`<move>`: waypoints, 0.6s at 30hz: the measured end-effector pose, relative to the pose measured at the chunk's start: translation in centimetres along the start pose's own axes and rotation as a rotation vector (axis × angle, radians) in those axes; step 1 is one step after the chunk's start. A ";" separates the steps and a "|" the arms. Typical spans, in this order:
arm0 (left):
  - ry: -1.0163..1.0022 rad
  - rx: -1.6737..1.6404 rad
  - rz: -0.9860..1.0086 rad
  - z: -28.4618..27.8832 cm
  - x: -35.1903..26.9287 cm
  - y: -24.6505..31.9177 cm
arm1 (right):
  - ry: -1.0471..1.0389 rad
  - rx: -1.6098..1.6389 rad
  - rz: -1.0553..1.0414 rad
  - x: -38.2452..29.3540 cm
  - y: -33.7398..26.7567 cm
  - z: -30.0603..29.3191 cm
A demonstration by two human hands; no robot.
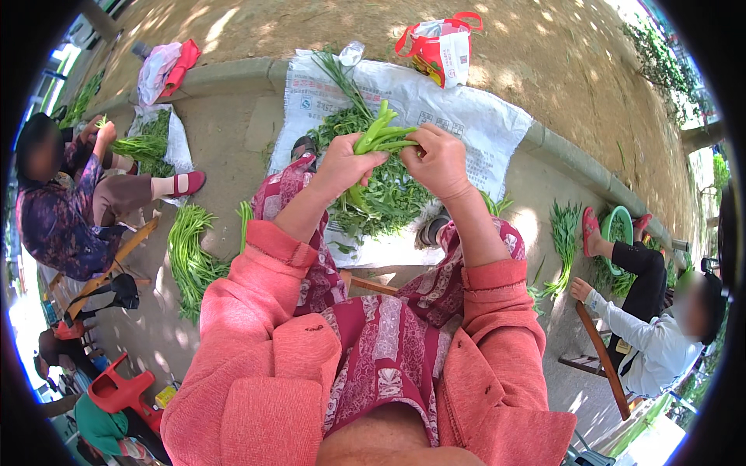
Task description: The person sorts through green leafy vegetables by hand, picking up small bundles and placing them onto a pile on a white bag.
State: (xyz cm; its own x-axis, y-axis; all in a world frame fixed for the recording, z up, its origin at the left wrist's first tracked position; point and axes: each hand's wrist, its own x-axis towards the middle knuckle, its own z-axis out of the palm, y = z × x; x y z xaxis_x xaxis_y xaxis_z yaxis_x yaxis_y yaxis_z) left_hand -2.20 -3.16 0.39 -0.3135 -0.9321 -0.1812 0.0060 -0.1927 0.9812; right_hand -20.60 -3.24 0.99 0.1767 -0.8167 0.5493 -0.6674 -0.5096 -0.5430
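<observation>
My left hand (347, 164) grips a small bunch of pale green leafy-vegetable stems (377, 131), their thick ends pointing up and away from me. At the bunch's right side, my right hand (436, 156) pinches the ends of a few stems between thumb and fingers. Below both hands, a heap of picked green leaves (396, 201) lies on a white woven plastic sack (484, 122) spread on the ground between my feet. Several long thin stalks (349, 87) rest across the sack's far part. My hands partly hide the heap.
A pile of long stems (192, 250) lies at left, and a leafy bundle (564, 244) at right. A red-and-white bag (446, 52) stands beyond the sack, near a stone kerb (574, 160). Seated people flank me; a green basin (616, 239) and red stool (125, 387) are nearby.
</observation>
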 end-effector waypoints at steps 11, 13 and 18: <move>0.106 -0.171 0.010 -1.9 -0.4 0.2 | 0.216 0.219 0.544 0.4 6.9 -5.3; 0.085 -0.198 0.005 -2.3 -0.4 0.2 | -0.023 0.210 0.534 -0.2 5.3 -4.6; 0.050 -0.252 -0.004 -2.2 -0.4 0.2 | -0.230 0.031 0.424 -0.2 2.8 -2.8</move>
State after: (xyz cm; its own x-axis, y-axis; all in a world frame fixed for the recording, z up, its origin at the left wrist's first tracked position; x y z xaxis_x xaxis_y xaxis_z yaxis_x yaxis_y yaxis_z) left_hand -0.02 -3.47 0.50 -0.2668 -0.9440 -0.1941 0.2435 -0.2609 0.9341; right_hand -24.52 -3.74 1.12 0.0517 -0.9911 0.1230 -0.6940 -0.1242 -0.7092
